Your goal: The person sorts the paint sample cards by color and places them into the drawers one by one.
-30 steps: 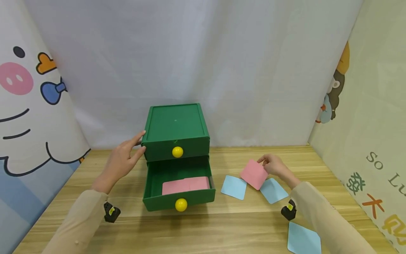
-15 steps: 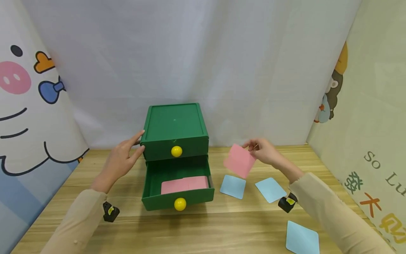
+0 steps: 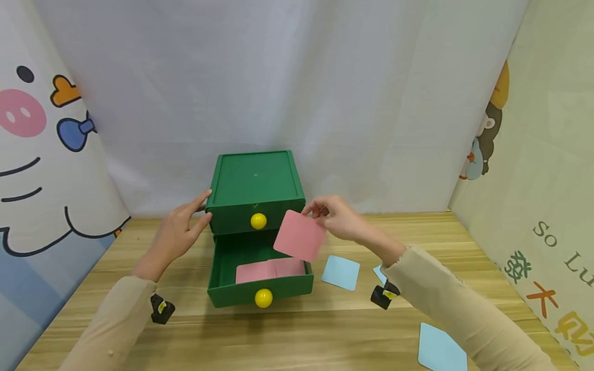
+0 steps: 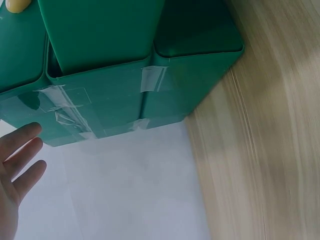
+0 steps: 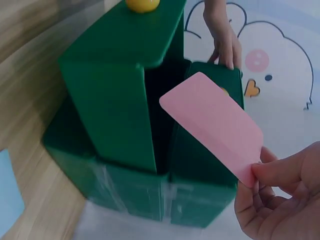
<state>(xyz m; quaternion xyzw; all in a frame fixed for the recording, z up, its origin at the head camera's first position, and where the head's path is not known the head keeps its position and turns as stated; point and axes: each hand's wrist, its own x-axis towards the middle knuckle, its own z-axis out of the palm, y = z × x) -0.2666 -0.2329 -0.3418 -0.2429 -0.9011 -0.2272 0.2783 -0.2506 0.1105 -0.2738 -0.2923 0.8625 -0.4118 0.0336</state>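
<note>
My right hand (image 3: 339,219) pinches a square pink card (image 3: 300,237) by its upper right corner, above the right side of a pulled-out green drawer (image 3: 261,295). Two pink cards (image 3: 255,272) lie side by side in that drawer. The right wrist view shows thumb and fingers on one corner of the held pink card (image 5: 212,122). My left hand (image 3: 176,232) touches the left side of the green cabinet (image 3: 257,178), with fingers extended; in the left wrist view its fingers (image 4: 25,172) look straight beside the taped cabinet.
Blue cards (image 3: 341,272) lie on the wooden table (image 3: 325,335) right of the drawer. One is mostly hidden by my right wrist, another (image 3: 441,348) lies near the front right. The top drawer with its yellow knob (image 3: 258,221) is closed. A white curtain hangs behind.
My right hand has lifted the pink card off the table by the blue cards and carried it left, over the drawer. My left hand has stayed at the cabinet.
</note>
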